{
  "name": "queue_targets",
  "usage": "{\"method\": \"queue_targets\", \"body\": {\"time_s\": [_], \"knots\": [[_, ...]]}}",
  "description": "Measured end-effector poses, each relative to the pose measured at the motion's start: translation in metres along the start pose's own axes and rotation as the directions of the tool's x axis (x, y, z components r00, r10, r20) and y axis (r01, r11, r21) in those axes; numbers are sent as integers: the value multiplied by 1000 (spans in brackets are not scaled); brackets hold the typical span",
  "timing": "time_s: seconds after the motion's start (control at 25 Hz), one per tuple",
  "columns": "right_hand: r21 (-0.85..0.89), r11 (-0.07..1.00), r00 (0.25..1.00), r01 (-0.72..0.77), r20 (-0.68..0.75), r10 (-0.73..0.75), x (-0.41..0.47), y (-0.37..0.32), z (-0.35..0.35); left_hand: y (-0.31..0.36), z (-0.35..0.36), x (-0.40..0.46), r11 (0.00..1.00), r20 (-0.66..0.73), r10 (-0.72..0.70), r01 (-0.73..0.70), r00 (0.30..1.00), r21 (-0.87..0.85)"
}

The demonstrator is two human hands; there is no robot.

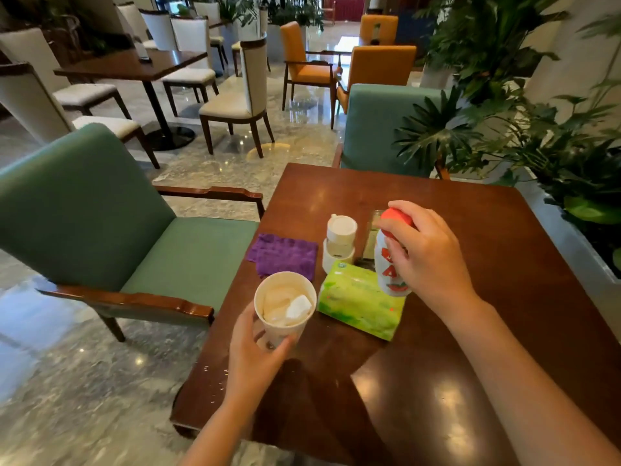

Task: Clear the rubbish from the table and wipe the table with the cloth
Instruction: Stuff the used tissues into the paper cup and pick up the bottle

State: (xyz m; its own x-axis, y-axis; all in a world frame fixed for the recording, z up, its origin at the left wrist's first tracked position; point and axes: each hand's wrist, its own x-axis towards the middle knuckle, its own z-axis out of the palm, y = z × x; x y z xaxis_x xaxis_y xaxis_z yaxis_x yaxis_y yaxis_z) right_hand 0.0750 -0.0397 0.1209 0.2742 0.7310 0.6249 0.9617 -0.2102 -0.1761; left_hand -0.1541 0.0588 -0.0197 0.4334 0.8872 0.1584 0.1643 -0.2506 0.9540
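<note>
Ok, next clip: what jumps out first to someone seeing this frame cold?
Both hands are busy over the dark wooden table: the left hand grips a white paper cup stuffed with crumpled tissue, the right hand holds a red-capped white bottle. A purple cloth lies near the table's left edge.

I see bare dark wooden desk (504,264) on the right and near edge; the green tissue packet (361,302), white lidded jar (340,245) and purple cloth (284,255) crowd the left-centre.

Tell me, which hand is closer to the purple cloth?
Left. The left hand holds the paper cup just in front of the purple cloth; the right hand grips the bottle farther right.
</note>
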Motion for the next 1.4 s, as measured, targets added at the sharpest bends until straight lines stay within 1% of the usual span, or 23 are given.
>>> {"method": "queue_targets", "body": {"time_s": [0.08,0.16,0.28,0.4,0.56,0.72,0.8,0.88,0.96,1.04,1.16,1.24,1.32,1.4], "knots": [[94,995,1000,-21,17,20,5,-53,4,-9,-48,6,1000,-21,19,-19,1000,-16],[219,973,996,-72,61,60,9,-101,14,-19,-98,9,999,-55,33,-33,998,7],[384,913,989,-136,111,101,11,-171,40,-38,-168,6,999,-110,3,2,994,50],[484,859,982,-167,158,103,7,-234,76,-60,-226,1,994,-163,-53,68,985,89],[543,828,977,-144,211,32,7,-300,133,-94,-281,-2,980,-242,-139,168,960,104],[579,806,962,-119,269,-51,1,-334,192,-123,-308,6,962,-233,-186,225,955,154],[579,803,950,-142,308,-54,-7,-344,218,-136,-317,9,952,-214,-213,252,953,172],[550,818,939,-171,342,-33,-17,-355,241,-152,-326,10,941,-164,-255,283,953,184],[502,836,934,-221,356,33,-25,-363,259,-167,-334,14,932,-119,-303,320,945,171],[446,840,916,-310,378,138,-34,-373,277,-188,-342,21,922,-77,-352,360,933,146],[324,829,862,-456,391,322,-58,-395,312,-231,-351,38,880,49,-461,449,886,154],[254,812,829,-525,368,421,-78,-406,340,-267,-352,52,866,130,-492,467,861,180],[205,743,757,-638,346,555,-101,-410,380,-311,-351,66,849,174,-524,494,834,189],[182,637,656,-749,334,677,-124,-405,423,-359,-343,77,823,192,-567,540,801,177]]}}
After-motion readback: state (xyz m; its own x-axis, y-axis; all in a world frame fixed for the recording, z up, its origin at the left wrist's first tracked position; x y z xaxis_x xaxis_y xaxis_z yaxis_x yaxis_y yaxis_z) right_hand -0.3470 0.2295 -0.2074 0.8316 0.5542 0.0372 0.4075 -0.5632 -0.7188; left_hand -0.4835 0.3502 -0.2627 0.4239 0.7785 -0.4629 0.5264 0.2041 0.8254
